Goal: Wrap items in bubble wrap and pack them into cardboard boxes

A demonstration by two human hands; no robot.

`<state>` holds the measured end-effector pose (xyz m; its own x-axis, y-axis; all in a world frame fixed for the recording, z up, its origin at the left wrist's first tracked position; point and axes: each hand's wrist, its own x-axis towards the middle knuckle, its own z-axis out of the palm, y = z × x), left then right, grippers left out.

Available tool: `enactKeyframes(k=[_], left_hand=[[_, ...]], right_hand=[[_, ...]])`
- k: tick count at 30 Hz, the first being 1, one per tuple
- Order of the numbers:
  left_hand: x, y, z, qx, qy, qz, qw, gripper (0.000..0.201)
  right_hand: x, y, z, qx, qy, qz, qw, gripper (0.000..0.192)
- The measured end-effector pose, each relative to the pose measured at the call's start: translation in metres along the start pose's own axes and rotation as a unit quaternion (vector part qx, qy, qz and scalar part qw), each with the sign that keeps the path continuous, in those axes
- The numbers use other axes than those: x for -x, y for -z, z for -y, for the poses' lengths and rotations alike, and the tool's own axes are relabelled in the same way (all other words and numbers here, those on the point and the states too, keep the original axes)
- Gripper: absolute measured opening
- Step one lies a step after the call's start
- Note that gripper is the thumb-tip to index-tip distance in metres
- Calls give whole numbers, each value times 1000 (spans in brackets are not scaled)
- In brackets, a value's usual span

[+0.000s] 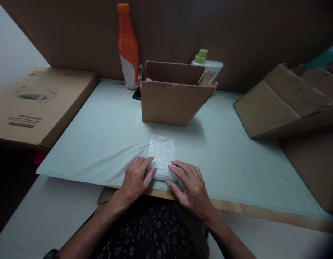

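A small sheet of clear bubble wrap (162,149) lies flat on the cloth near the table's front edge. Its near end looks thicker, as if folded over or rolled; whether anything is inside I cannot tell. My left hand (137,175) grips the left side of this thicker end, thumb and forefinger at its edge. On the opposite side, my right hand (191,185) holds the right edge, with its thumb low at the near corner and the fingers above. The far part of the sheet lies loose between and beyond both hands.
An open cardboard box (171,104) stands behind the wrap. Beyond it are an orange bottle (128,46) and a white bottle with a green cap (201,56). A flat printed carton (45,104) lies left; another open box (274,100) sits right. Pale green cloth (222,158) covers the table.
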<state>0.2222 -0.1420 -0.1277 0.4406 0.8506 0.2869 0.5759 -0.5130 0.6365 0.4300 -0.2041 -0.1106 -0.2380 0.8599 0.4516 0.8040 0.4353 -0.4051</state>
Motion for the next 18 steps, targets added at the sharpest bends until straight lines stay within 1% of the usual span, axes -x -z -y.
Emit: enactKeyframes(k=[3,5,6,8,11,13,15,16,18], left_hand=[[-7,-4,2,-21,0,-29,999,29],[-3,-2,0,-11,-19,-42,999,32],[1,0,-2,1,-31,-40,999,33],[10,5,-5,27,-47,-19,998,35],[18,9,-7,42,-45,6,998,35],[14,6,-6,23,-32,0,999,33],[4,1,-3,-8,-11,-9,1000,32],[-2,-1,-2,-23,0,-11,1000,31],[-12,-4,0,-34,21,-16,999,31]], right_hand=[[-1,-3,-3,27,10,35,999,30],[-2,-5,-4,21,2,36,999,26],[-3,-6,-5,7,-5,30,1000,25],[-5,-5,-5,-41,-27,31,998,25],[-5,-2,-4,-91,-64,54,992,27],[-3,0,-3,-68,-67,32,995,28],[-2,0,-2,-20,-51,-1,998,30],[-1,-1,-1,1,-39,-4,999,32],[-1,-3,-1,30,-12,21,999,34]])
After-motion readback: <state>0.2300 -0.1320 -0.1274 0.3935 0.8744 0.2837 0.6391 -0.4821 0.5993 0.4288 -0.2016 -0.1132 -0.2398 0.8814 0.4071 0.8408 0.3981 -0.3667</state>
